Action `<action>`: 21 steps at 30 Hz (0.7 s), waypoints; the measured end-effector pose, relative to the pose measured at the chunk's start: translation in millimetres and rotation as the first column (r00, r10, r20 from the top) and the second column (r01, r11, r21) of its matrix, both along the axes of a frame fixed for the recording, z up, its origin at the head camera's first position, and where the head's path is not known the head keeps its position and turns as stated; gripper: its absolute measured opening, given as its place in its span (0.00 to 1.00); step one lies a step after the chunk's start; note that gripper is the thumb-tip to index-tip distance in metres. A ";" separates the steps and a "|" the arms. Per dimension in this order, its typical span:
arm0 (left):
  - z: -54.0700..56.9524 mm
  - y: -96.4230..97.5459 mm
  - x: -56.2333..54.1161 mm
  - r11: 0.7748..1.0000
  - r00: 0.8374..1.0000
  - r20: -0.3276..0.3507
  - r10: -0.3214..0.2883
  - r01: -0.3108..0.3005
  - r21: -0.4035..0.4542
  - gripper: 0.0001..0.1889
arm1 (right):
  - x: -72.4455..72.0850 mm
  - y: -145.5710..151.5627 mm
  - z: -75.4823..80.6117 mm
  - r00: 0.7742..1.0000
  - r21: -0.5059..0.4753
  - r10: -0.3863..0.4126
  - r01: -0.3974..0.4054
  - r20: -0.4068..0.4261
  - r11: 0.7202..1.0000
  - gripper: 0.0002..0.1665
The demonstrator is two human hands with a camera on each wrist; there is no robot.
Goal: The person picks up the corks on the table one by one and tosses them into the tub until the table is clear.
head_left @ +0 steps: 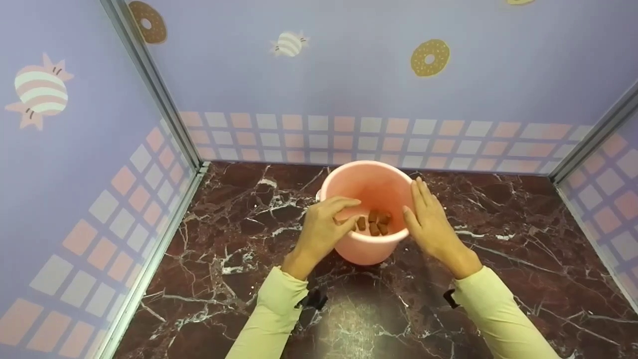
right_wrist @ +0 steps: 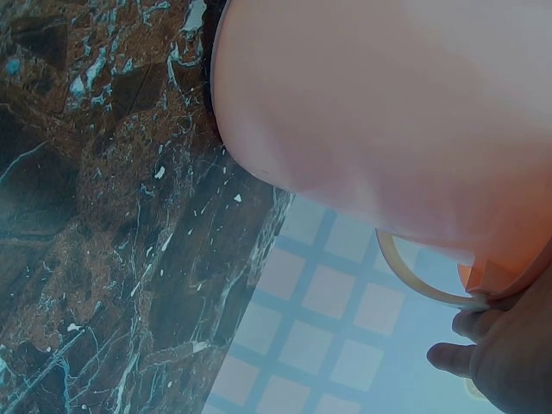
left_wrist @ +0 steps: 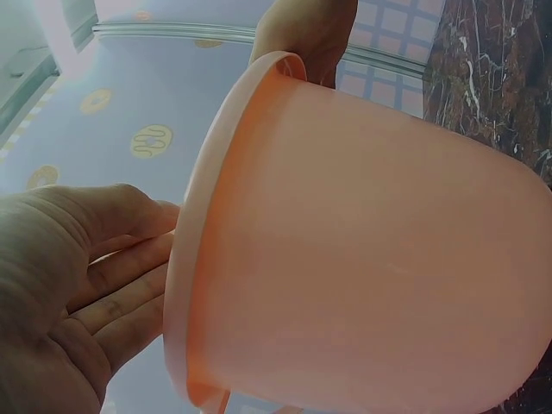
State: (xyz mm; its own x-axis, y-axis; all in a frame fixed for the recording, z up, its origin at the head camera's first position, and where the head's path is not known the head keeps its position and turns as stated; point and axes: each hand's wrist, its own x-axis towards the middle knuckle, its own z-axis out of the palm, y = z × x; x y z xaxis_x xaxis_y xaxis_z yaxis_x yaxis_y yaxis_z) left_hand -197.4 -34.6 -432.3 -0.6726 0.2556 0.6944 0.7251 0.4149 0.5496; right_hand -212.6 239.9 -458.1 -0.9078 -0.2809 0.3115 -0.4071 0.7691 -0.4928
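Note:
A pink bucket stands upright on the marbled surface, its mouth facing up. Several small brown blocks lie at its bottom. My left hand reaches over the near-left rim, thumb and fingers apart with nothing between them; in the left wrist view its fingertips overlap the rim. At the right side my right hand holds the rim, thumb on the inner side and the straight fingers along the outside. The right wrist view shows these fingers beside the pale handle.
Dark red marbled surface spreads around the bucket. Lilac panels with printed sweets and checks wall it in at the back, the left and the right. A metal strip edges the left side.

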 end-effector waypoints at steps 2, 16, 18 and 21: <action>0.0 -0.1 0.3 1.000 1.000 0.001 0.000 0.000 0.005 0.16 | 0.4 0.2 0.4 1.000 0.002 -0.001 0.001 0.002 1.000 0.41; -2.0 -3.8 1.8 1.000 1.000 0.017 -0.013 0.012 0.021 0.16 | 0.1 0.6 1.4 1.000 0.010 -0.005 0.005 0.021 1.000 0.41; -1.4 -4.0 1.9 1.000 1.000 0.012 -0.009 0.008 0.017 0.16 | -0.1 0.6 1.5 1.000 0.009 -0.005 0.005 0.021 1.000 0.41; -0.6 -4.4 1.9 1.000 1.000 0.009 -0.006 0.006 0.014 0.16 | -0.2 0.8 1.2 1.000 0.011 -0.004 0.004 0.025 1.000 0.41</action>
State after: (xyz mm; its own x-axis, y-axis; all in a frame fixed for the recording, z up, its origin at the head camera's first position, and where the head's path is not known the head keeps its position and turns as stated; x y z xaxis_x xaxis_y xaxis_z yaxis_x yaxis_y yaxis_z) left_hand -195.5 -39.0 -432.9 -0.6776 0.2500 0.6917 0.7224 0.4027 0.5621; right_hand -212.8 240.6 -456.9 -0.9166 -0.2803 0.2852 -0.3912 0.7763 -0.4942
